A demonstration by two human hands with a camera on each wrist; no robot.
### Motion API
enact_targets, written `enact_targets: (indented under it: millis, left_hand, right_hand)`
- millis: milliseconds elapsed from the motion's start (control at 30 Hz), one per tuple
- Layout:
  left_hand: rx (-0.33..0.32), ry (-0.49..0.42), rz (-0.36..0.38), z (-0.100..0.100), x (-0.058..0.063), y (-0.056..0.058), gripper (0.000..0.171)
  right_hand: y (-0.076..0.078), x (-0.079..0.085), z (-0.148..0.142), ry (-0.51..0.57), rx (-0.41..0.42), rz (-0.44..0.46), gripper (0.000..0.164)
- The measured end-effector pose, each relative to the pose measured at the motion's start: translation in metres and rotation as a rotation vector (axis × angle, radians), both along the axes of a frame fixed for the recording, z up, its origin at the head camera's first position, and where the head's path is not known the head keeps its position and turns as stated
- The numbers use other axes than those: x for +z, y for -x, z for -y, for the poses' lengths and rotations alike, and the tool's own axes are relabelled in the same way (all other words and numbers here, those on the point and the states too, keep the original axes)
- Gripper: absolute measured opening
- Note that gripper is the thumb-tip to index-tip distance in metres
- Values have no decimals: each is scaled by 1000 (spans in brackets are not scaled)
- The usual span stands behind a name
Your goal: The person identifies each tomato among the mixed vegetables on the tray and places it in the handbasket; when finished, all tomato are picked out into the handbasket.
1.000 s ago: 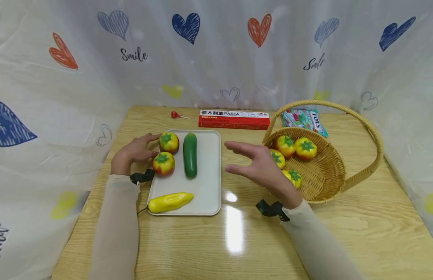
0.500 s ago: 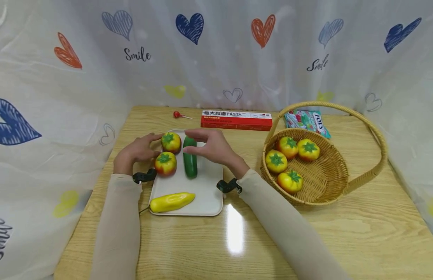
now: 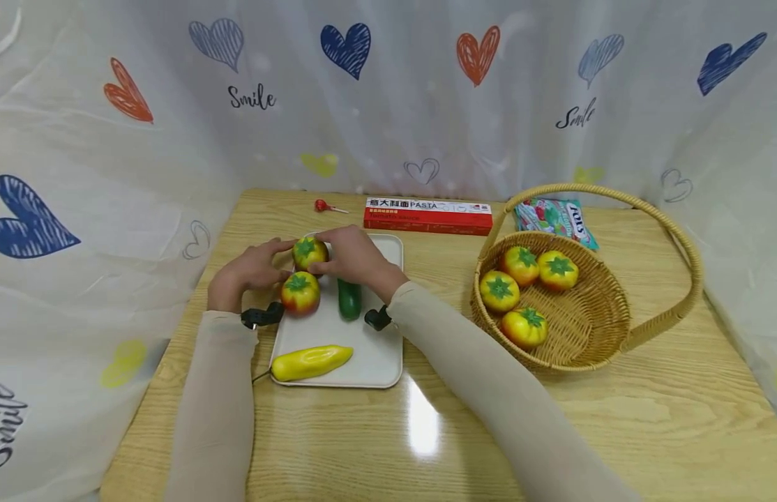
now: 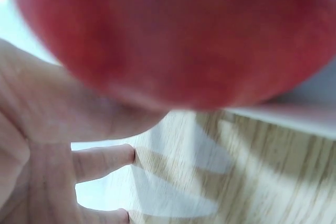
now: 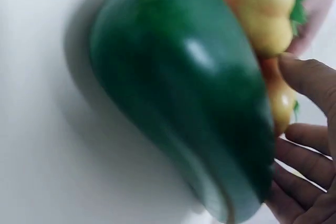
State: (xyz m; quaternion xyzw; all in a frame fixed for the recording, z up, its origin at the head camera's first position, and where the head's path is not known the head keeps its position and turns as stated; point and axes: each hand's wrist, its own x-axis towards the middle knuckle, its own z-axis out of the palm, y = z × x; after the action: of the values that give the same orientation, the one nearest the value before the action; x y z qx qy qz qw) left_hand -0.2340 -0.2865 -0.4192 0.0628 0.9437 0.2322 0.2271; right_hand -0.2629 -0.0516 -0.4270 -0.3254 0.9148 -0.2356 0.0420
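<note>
On the white tray sit two yellow-red toy tomatoes with green leaf tops. My right hand reaches over the zucchini and holds the far tomato between thumb and fingers. The right wrist view shows the green zucchini large, with the thumb at a tomato behind it. My left hand lies at the tray's left edge, index finger by the far tomato and thumb at the near tomato. In the left wrist view its other fingers stretch out straight over the wood. A long yellow pepper lies at the tray's front.
A wicker basket with a tall handle stands at the right, several similar tomatoes inside. Behind are a red pasta box, a candy bag and a red lollipop. A heart-printed curtain surrounds the wooden table.
My right hand has moved left from beside the basket, across the tray and zucchini, and taken hold of the far tomato. My left hand stays beside the tomatoes.
</note>
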Motion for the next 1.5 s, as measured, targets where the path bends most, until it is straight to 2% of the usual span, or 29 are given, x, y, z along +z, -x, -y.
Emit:
enact_targets:
  millis: [133,300,367,467,600,767,933,1067,1267,1500]
  left_hand:
    - [-16,-2,-11,-3,0,2,74]
    - [-21,-1,-13,-5,-1,4,74]
    - [-19,4,-12,-6,-1,4,74]
    - [-22,7,-15,-6,0,4,73]
    - [-24,0,-16,-5,1,3,74]
    - [-40,25,-20,-1,1,3,76]
    - [-35,36,-14,1,-1,2,77]
    - [-27,28,-12,1,-1,1,76]
    - [-34,19,-15,1,1,-2,77]
    - [-42,36,-19,-3,-1,1,76]
  right_hand:
    - [2,-4,5,19,-27,7,64]
    - [1,-1,7,37,-72,75,66]
    - [-2,3,5,80,-84,98,66]
    - [-11,12,-4,180,-87,132,65]
    - [-34,30,-27,331,-31,187,65]
    - [-69,48,-71,468,30,184,62]
    - [-100,54,-132,502,-13,132,61]
    - [-116,53,-189,492,-104,90,63]
    - [-132,43,-267,493,-290,41,59]
    - [-142,34,-325,397,-460,18,58]
